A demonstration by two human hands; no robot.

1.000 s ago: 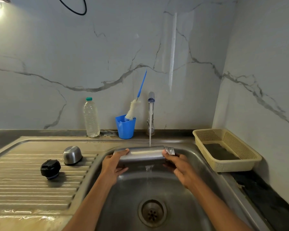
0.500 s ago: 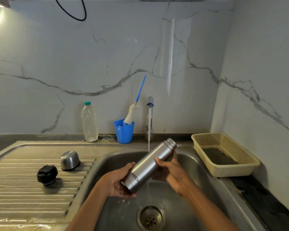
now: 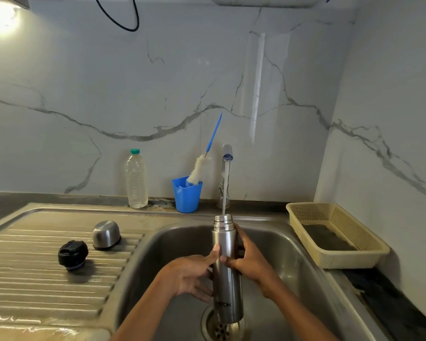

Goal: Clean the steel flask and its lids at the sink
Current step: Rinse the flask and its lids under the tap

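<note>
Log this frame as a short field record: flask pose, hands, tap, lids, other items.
flask: steel flask upright, open mouth under the stream
left hand: left hand holds the flask's side
right hand: right hand grips the flask
tap: tap running
lids: steel cap and black stopper on the drainboard
other: bottle brush in blue cup

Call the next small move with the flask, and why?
Probably hold the flask upright under the tap a moment to let it fill. The stream runs into its open mouth, both hands, left and right, grip its body over the sink, and both lids, black and steel, lie off on the drainboard. Fill level inside cannot be seen.
</note>
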